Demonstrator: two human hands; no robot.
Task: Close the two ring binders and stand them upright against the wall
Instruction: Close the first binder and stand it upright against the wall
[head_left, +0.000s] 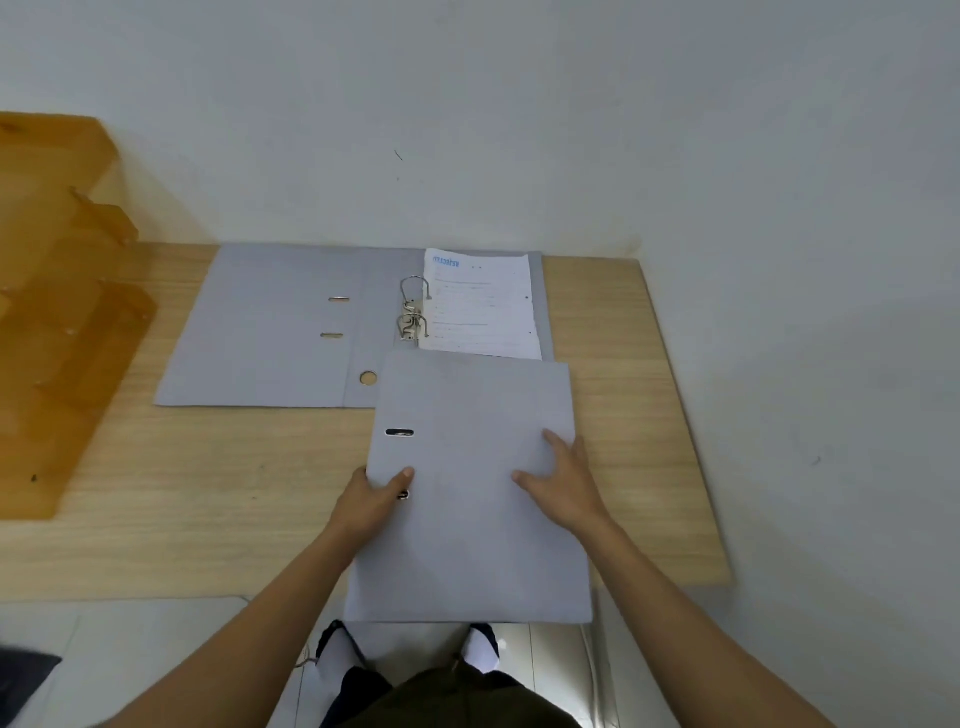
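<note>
A closed grey ring binder (467, 545) lies near me, its front end sticking out past the table's edge. My left hand (371, 501) grips its left spine side, thumb on the cover. Flat on the cover near its right edge rests my right hand (563, 483), fingers spread. Behind it, a second grey binder (270, 327) lies open flat against the wall, with metal rings (414, 312) and printed sheets (480, 306) on its right half. The closed binder overlaps the open one's near right corner.
The wooden table (623, 441) meets a white wall (519, 130) at the back and on the right. An orange wooden rack (57, 312) stands at the left. Below the table edge are my feet in white socks and a pale floor.
</note>
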